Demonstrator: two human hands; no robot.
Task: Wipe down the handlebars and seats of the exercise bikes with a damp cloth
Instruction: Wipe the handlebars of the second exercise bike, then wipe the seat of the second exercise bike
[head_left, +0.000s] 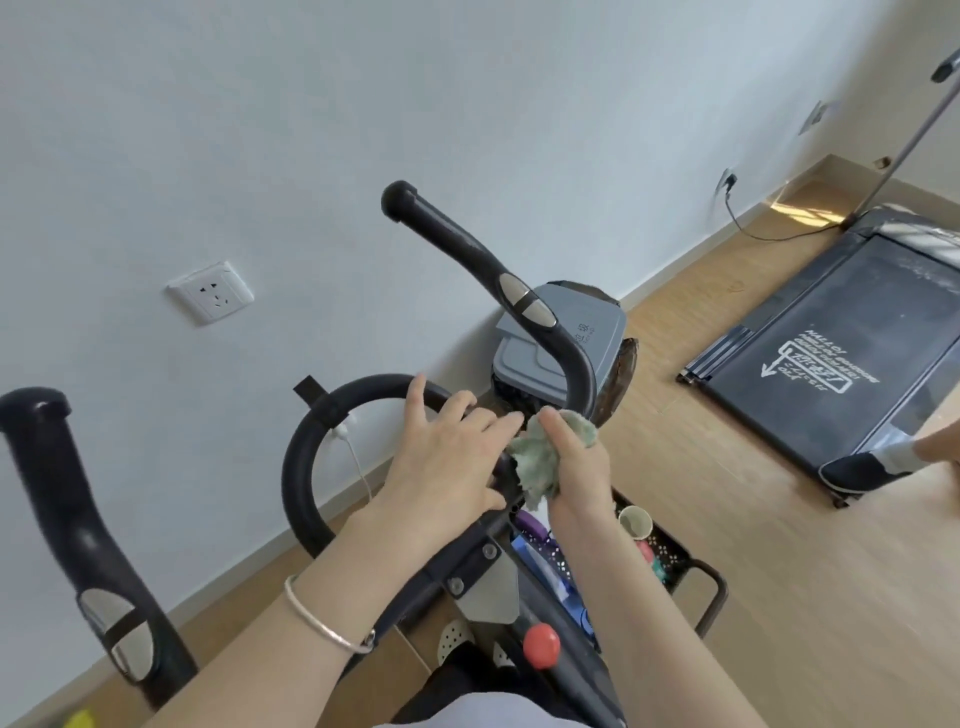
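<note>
**Handlebar centre: cloth applied**

Your right hand (576, 467) is clamped on the bunched green cloth (535, 460), fingers curled round it, and holds it against the handlebar (296, 467) where the right grip rises. Your left hand (447, 457) lies on the bar's centre, fingers extended, just beside the cloth. A treadmill (841, 364) stands well apart, right.

Site: home-style exercise room | Equipment: exercise bike handlebars (447, 228); treadmill (857, 338) flat on floor | Finishes: wood-look flooring (753, 571), plain white wall (363, 104), domestic wall socket (210, 299) | Sundries: wire basket (670, 556) holding paper cup (635, 521)
</note>
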